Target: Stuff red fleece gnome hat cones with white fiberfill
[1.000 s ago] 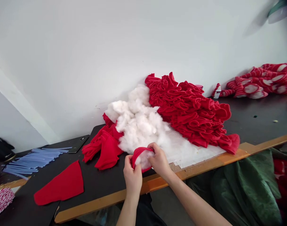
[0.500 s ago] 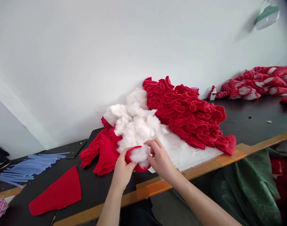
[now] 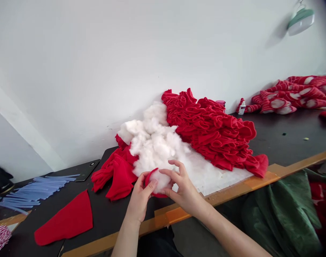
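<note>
My left hand (image 3: 139,200) grips a small red felt pouch (image 3: 150,177) by its rim, near the table's front edge. White stuffing (image 3: 161,180) bulges from the pouch's mouth. My right hand (image 3: 182,189) presses on that stuffing with its fingers curved around it. Just behind the hands lies a heap of loose white stuffing (image 3: 154,141). A big pile of red felt pieces (image 3: 213,130) lies to the right of the heap, against the wall.
A flat red felt cone (image 3: 65,221) lies at the left front, more red felt (image 3: 113,171) beside the heap. Blue sticks (image 3: 31,191) and a dark phone (image 3: 86,167) sit further left. Striped red-and-white pieces (image 3: 294,94) and a small bottle (image 3: 242,107) are at far right. Green cloth (image 3: 283,210) hangs below the table's wooden edge (image 3: 259,178).
The left hand turned from above the pouch to cupping it from the left. The right hand's fingers opened and pushed the stuffing further in. The view shifted slightly left.
</note>
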A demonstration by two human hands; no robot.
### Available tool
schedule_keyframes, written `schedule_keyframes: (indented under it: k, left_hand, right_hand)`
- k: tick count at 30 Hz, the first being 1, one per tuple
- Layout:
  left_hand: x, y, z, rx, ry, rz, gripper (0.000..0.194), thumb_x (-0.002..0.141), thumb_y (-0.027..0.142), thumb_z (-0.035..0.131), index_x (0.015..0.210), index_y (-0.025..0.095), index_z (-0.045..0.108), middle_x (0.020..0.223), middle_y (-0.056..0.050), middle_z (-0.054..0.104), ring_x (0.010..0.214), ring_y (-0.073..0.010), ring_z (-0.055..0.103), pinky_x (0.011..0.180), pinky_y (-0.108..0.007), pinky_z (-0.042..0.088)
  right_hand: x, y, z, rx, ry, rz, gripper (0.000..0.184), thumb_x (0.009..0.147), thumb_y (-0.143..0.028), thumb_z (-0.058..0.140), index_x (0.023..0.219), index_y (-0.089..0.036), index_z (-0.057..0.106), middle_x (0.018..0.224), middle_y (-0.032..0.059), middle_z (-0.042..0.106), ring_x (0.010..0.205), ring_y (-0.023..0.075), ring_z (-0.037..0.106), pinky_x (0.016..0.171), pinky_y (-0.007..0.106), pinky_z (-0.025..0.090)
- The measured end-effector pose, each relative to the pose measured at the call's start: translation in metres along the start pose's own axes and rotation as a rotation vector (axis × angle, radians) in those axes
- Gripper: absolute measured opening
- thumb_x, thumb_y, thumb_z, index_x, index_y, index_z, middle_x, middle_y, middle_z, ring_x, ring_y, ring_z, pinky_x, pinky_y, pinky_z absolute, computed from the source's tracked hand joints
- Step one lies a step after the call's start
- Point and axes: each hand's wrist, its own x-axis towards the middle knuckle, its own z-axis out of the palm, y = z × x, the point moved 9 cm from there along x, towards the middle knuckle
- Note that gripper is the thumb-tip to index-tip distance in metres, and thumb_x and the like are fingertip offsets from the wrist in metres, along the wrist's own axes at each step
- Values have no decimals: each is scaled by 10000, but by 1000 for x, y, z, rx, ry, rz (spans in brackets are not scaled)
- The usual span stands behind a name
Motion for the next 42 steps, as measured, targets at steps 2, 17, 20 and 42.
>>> schedule_keyframes:
  k: [2,17,20,42]
  left_hand:
    - [1,2,-6,23,55,67,376,626,279,753,957,185,602,912,-37,652,833,-172,594,705,-251,475]
    - [-10,-4,-42,292,412,237,211,581,78,538,746,208,560,617,45,550,543,-125,476,500,-195,355]
    - [-15,6,-54,304,451,249,301,572,61,524,823,216,581,713,28,586,627,-148,523,555,-210,395]
    - [-24,4,-23,634,466,448,126,664,144,611,733,231,552,684,0,579,671,-193,530,661,-270,381]
  right_hand:
    - [-1,-6,5,-2,5,-34,421,721,-45,531,1077,-259,599,1168,84,420,838,158,566,675,291,530]
    - [5,42,-29,712,326,316,238,693,-411,666,763,-199,583,678,26,604,590,155,575,586,301,512]
    - [16,65,-110,300,565,213,332,708,-489,621,880,-206,596,826,64,602,724,199,606,674,374,528]
    - [0,27,20,-11,163,61,314,616,-38,443,851,-170,604,846,55,581,800,191,570,718,305,459]
